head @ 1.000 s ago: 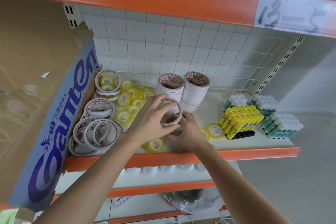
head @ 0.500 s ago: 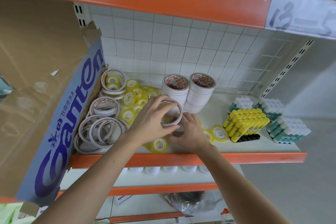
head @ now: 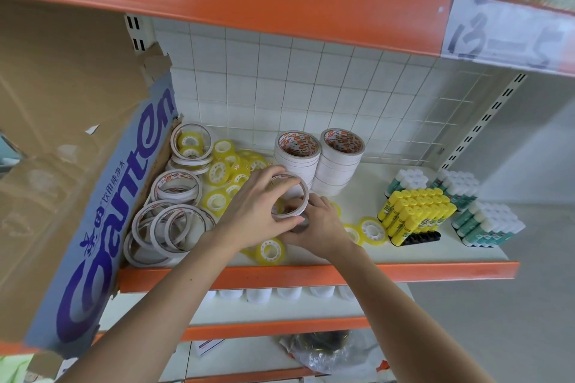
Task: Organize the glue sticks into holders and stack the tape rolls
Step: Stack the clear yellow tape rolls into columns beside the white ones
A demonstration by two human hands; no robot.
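Tape ring (head: 291, 196): light, stiff, thin hoop; left hand (head: 258, 211) fingers curl round rim; right hand (head: 317, 224) steadies underneath, grip unclear.

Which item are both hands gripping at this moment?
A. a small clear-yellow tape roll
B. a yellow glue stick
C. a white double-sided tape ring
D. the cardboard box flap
C: the left hand and right hand both grip the white double-sided tape ring in front of the two tall tape stacks.
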